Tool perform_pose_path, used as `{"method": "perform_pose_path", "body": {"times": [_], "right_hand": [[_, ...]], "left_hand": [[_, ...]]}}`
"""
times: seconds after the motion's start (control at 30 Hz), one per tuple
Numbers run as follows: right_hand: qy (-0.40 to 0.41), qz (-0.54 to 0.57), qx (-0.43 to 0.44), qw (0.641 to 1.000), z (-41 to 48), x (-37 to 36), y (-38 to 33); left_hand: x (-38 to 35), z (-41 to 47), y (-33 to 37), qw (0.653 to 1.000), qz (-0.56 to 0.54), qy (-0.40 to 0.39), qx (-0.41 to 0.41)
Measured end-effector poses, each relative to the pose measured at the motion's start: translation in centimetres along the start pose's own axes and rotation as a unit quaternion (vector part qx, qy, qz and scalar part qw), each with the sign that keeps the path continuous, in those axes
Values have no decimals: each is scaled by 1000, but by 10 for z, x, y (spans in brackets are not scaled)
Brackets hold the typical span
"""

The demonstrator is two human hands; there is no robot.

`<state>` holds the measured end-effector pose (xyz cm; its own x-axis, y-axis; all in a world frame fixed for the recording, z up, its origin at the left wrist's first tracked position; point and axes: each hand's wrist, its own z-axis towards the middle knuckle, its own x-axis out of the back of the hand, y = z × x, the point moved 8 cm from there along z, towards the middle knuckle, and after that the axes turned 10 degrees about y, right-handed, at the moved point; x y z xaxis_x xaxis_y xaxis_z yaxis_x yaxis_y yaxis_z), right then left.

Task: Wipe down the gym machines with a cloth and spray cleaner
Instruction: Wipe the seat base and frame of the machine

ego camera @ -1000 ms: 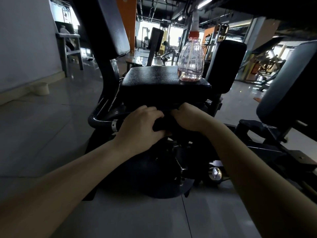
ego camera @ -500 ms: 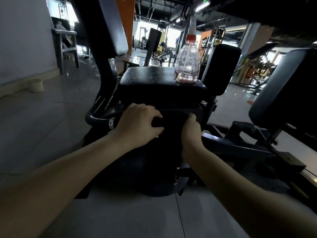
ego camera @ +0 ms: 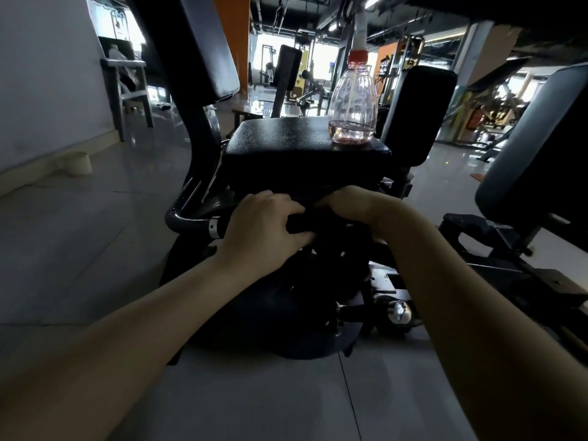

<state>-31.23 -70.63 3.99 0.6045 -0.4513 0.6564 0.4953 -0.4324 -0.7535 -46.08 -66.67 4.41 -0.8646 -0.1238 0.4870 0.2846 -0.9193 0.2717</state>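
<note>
Down low, we reach to the front of the seat pad.
Our left hand grips the black handle below it; our right hand tucks under the pad's front edge, its grasp too dark to tell. Upright on the pad's far right corner stands the spray bottle.

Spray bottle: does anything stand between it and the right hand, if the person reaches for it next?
Nothing visible does. The spray bottle stands on the far right corner of the seat pad; the right hand is at the pad's front edge, just below, and only bare pad top lies between them.
</note>
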Motion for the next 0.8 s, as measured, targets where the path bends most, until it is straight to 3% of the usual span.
{"method": "perform_pose_path", "body": {"times": [0.07, 0.17, 0.37, 0.4, 0.43, 0.5, 0.53, 0.63, 0.7, 0.8], "right_hand": [[10, 137, -69, 988, -10, 3, 18], [1, 306, -170, 937, -23, -8, 41], [102, 535, -234, 805, -47, -34, 58], [130, 527, -215, 812, -47, -33, 59], [174, 481, -173, 842, -45, -24, 58], [284, 272, -10, 919, -39, 2, 40], [322, 154, 87, 930, -40, 10, 24], [357, -82, 274, 889, -44, 19, -12], [317, -155, 249, 902, -23, 19, -15], [172, -55, 63, 982, 2, 16, 3]], "left_hand": [[1, 0, 1, 1000, 1, -1, -1], [1, 2, 1, 1000, 0, -14, 4], [2, 1, 1, 1000, -7, -15, 26], [2, 1, 1, 999, -7, -13, 28], [3, 1, 3, 999, -7, -11, 29], [3, 1, 3, 999, -6, -11, 32], [3, 1, 3, 999, -6, -14, 32], [2, 0, 5, 999, 0, -23, 24], [3, 0, 6, 999, -3, -20, 28], [5, -3, 4, 999, -9, -12, 43]]}}
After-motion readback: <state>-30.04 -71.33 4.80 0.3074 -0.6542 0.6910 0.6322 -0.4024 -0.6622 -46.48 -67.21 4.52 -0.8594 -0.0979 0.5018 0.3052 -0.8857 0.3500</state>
